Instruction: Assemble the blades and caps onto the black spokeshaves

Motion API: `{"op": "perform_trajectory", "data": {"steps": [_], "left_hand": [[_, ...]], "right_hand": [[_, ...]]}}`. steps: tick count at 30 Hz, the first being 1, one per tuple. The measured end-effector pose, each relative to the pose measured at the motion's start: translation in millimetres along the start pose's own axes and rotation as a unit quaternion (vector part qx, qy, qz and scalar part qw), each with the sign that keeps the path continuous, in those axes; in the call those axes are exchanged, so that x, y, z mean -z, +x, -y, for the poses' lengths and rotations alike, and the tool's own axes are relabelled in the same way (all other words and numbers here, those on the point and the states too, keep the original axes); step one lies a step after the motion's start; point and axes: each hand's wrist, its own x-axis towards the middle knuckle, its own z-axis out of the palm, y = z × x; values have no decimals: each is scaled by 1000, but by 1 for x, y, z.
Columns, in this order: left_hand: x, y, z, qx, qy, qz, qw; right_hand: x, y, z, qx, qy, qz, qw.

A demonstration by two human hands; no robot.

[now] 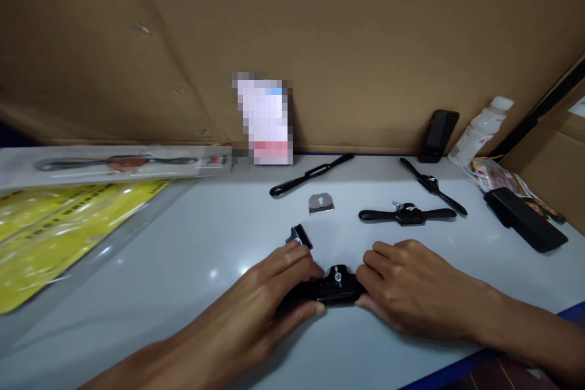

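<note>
Both hands are closed on one black spokeshave (339, 287), low over the bench (192, 292) and just below the centre of view; the left hand (286, 280) wraps the handle at its nine o'clock, thumb along the near edge, and the right hand (402, 283) grips at its three o'clock, the silver screw showing between them; reckoned from that tool, a small black-and-silver piece (299, 236) lies at half past ten, just beyond the left hand's fingers; a flat metal blade (321, 206) sits near twelve, with a slotted black frame (315, 175) tilted behind it; toward two lie a second spokeshave (406, 215) and, farther out, a third spokeshave (432, 184); a phone (439, 136) leans at half past one, beside a bottle (478, 134); at ten, well apart, rests a packaged tool (125, 163), with yellow packaging (68, 225) toward nine
</note>
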Motion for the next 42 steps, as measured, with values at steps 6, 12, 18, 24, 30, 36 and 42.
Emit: {"op": "perform_trajectory", "data": {"steps": [6,12,18,24,30,36,42], "left_hand": [[7,5,-9,-49,37,0,998],[7,6,-9,-53,51,1,997],[7,5,-9,-57,52,6,997],[8,3,-6,-64,72,23,995],[7,3,-6,-60,71,20,996],[7,2,-6,-62,69,22,995],[7,4,-9,-73,75,6,995]], "right_hand": [[4,-3,-4,-7,32,-1,999],[6,-1,-4,23,13,10,1000],[6,-1,-4,35,4,18,999],[4,-2,-5,36,5,6,999],[1,-2,-7,4,29,-8,1000],[4,-2,-7,-13,53,4,998],[6,-1,-7,-9,63,8,998]]}}
